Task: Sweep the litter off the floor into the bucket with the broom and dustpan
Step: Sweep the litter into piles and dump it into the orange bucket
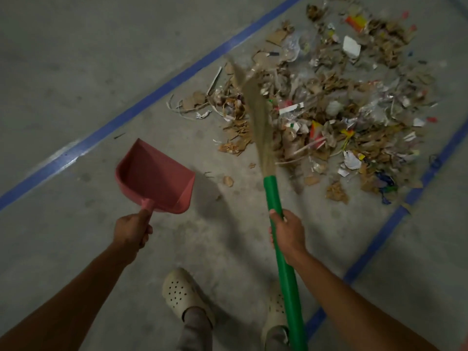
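Head view, left hand (131, 230): clenched on the pink dustpan (154, 177), held off the floor, centre left.
Right hand (287, 233): grasping the green broom (274, 198); bristles blurred over the litter (329, 110), upper right.
Bucket: not visible.
Advice: set the pan's lip flat beside the pile, sweep in short strokes.

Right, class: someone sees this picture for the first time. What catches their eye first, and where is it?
First, the big litter pile of torn cardboard, paper and plastic, spread across the floor at upper right between blue floor lines. Next, the bright green broom held by the right hand, its bristles reaching into the pile. Then the pink dustpan, empty, held by the left hand at centre left.
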